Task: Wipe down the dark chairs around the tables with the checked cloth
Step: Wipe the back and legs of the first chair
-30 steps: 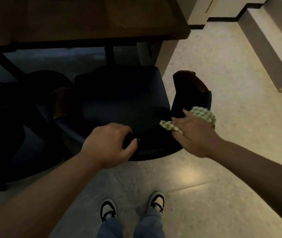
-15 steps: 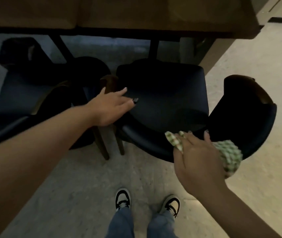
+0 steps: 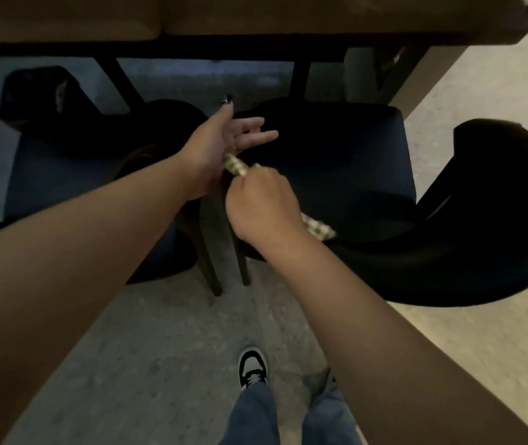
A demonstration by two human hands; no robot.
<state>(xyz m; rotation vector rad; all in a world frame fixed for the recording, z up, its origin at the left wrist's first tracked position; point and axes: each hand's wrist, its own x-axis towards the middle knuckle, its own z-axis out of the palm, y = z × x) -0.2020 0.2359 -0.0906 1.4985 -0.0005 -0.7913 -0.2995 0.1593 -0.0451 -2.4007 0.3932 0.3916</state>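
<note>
**Two Hands and a Cloth at the Dark Chair**

A long brown table (image 3: 288,17) runs across the top. Its dark legs stand on the pale speckled floor (image 3: 160,364).

Under its edge sits a dark chair (image 3: 346,175) with a wide blue-black seat and a curved back that bends round on the right side. Another dark chair (image 3: 73,175) stands just beside it on the left, and their brown legs are close together.

The person's two bare arms reach out over the near chair's left edge. The right hand (image 3: 264,208) is curled tight around the checked cloth (image 3: 318,227), which pokes out of the fist at both ends (green and white squares). The left hand (image 3: 224,139) is spread wide, fingers straight, palm turned up, and one end of the cloth touches its wrist.

Down below are blue jeans and a black and white shoe (image 3: 253,367).
</note>
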